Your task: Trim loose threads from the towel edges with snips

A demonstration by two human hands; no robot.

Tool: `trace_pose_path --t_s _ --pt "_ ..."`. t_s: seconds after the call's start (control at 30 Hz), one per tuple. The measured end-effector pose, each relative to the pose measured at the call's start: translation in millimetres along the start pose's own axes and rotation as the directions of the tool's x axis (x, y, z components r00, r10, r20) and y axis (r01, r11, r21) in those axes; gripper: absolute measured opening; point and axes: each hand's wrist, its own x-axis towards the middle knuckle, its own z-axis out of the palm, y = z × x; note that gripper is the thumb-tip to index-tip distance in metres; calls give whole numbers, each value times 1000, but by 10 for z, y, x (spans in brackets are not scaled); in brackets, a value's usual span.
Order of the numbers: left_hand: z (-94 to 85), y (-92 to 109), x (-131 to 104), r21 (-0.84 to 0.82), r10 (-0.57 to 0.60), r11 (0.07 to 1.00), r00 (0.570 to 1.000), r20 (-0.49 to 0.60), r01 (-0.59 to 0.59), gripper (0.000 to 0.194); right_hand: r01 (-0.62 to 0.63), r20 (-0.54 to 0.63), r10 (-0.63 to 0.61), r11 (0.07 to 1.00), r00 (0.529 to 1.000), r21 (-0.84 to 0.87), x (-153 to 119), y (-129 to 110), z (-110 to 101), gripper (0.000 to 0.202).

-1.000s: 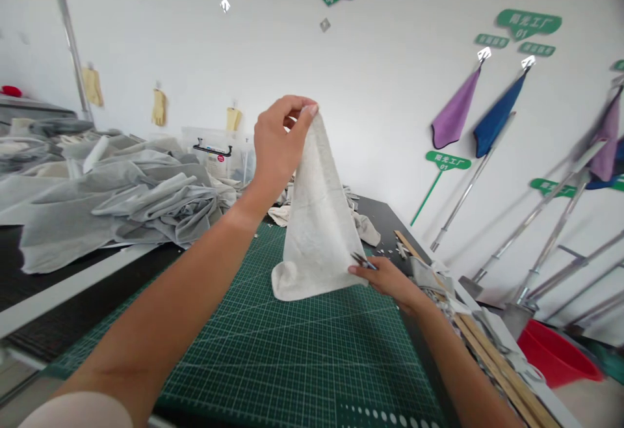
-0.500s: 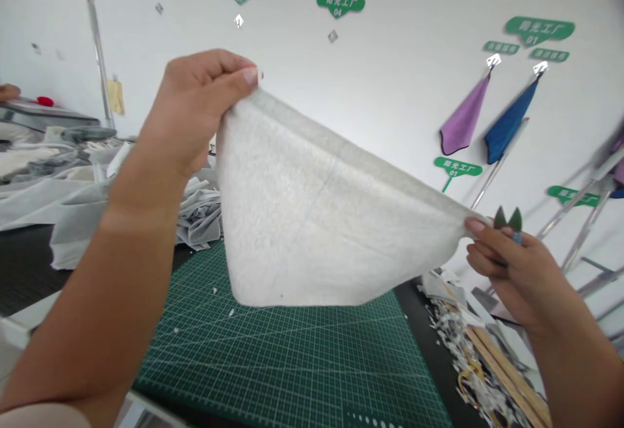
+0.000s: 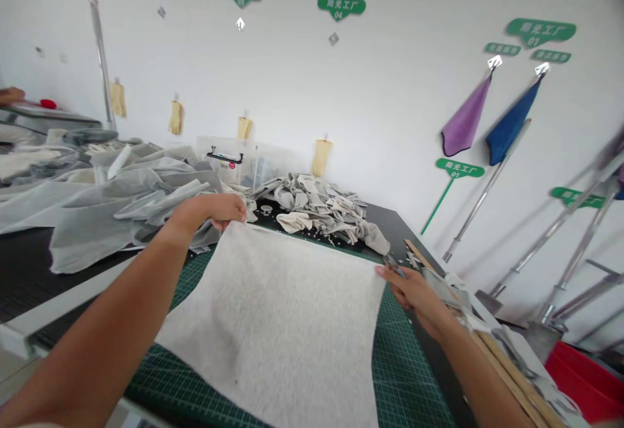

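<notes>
A light grey-white piece of fabric (image 3: 297, 311) is stretched between my two hands, its lower part spreading toward me over the green cutting mat (image 3: 407, 356). At its far left corner, my left hand (image 3: 225, 210) is closed on the cloth edge. My right hand (image 3: 412, 291) pinches the far right corner. Small blue-handled thread snips (image 3: 394, 265) also sit in the right hand, blades pointing away; their grip is mostly hidden by the fingers. The near edge of the fabric runs out of the bottom of the view.
Grey fabric pieces (image 3: 121, 194) lie heaped on the left. A pile of cloth scraps (image 3: 322, 207) stands beyond the mat, beside a clear plastic box (image 3: 260, 164). Wooden strips (image 3: 507, 369) and offcuts line the right edge. A red bucket (image 3: 585, 376) stands lower right.
Both hands have come down from raised in front of me to the mat. The fabric, earlier hanging folded and slanted, is now opened out and nearer level.
</notes>
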Motion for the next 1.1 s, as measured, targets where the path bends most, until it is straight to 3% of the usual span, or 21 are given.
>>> trace_pose_path --t_s 0.03,0.1,0.2,0.3,0.37,0.5,0.6,0.67,0.77,0.9,1.1 --pt "116 15 77 46 -80 996 997 14 80 23 -24 17 24 1000 1000 -2 70 114 66 47" --pt "346 91 219 111 -105 988 994 -5 105 21 -50 13 50 999 999 -9 197 336 189 47" --pt "668 327 440 126 51 991 997 -50 -45 23 -83 26 83 997 996 1 329 615 321 46" --pt "1005 707 677 59 245 968 969 -6 -244 29 -83 -20 84 995 996 61 380 790 366 43" --pt "1274 1005 818 0 348 937 937 13 -348 32 -63 -66 70 993 995 101 384 854 359 41" --pt "1913 1561 994 -77 577 814 816 -11 -576 42 -22 -145 34 997 989 79 376 919 324 44" --pt "2369 1836 1044 -79 669 739 743 -32 -669 41 38 -239 -51 998 970 -56 374 950 298 45" --pt "2602 1921 1056 -74 690 715 719 -85 -695 39 63 -298 -104 988 949 -144 372 969 280 45" --pt "2814 1910 1057 -76 678 711 710 -189 -699 36 62 -336 -125 979 933 -193 365 993 259 46" --pt "2914 1786 1046 -198 671 668 696 -256 -717 32 68 -332 -138 974 933 -215 356 1006 256 47" --pt "2978 1749 1055 -406 596 619 739 -316 -673 33 88 -341 -162 971 926 -221 341 1007 265 43"
